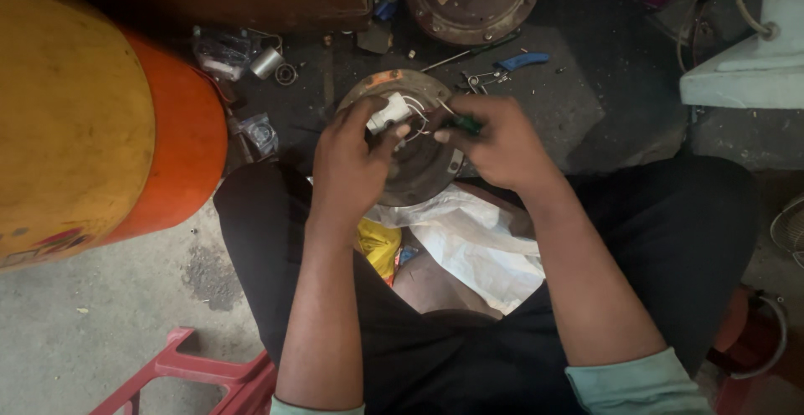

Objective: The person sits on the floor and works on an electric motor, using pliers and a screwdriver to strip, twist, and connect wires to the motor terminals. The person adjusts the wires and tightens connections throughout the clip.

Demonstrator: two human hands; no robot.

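A round rusty metal motor housing [419,168] rests between my knees over a white plastic sack [473,243]. My left hand [352,164] pinches a small white block-shaped part [389,112] with thin white wires [420,116] running from it, held above the housing. My right hand [494,143] is closed on a green-handled screwdriver [463,124], whose tip points toward the white part.
A large orange and yellow cylinder [92,113] stands at the left. A second rusty round housing [473,0] lies farther off, with blue-handled pliers [515,63] and small loose parts [268,61] on the dark floor. A red plastic stool [197,377] sits at the lower left, a white appliance base [749,67] at the right.
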